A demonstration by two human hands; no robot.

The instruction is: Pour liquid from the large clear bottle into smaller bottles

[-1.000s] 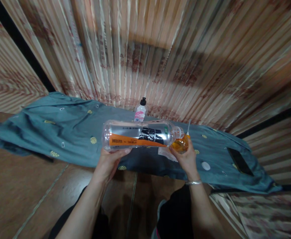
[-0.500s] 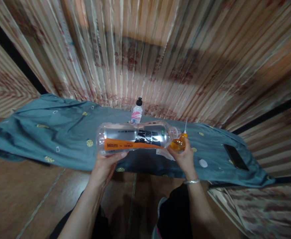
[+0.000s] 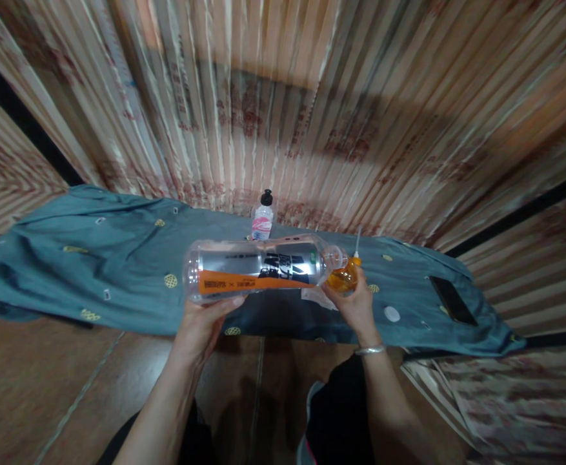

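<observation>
My left hand [image 3: 208,320] is closed around the underside of a large clear plastic bottle [image 3: 253,268] with a silver and orange label. The bottle lies nearly level in the air, its uncapped neck pointing right. At its mouth, my right hand [image 3: 355,300] grips a small orange bottle [image 3: 343,274]. A thin white tube [image 3: 358,242] shows just above the small bottle; I cannot tell whether it is attached. Whether liquid passes between the two bottles is too blurred to see.
A blue-green patterned cloth [image 3: 132,258] covers the narrow surface. On it stand or lie a clear bottle with a black top [image 3: 262,219], a white round cap [image 3: 392,314], a dark phone [image 3: 452,299] and a pale wrapper or tissue [image 3: 317,297]. Pleated curtains [image 3: 283,129] hang behind.
The view has shifted slightly, so the whole scene sits a little further left. Both hands keep the same hold, and the bottles stay mouth to mouth.
</observation>
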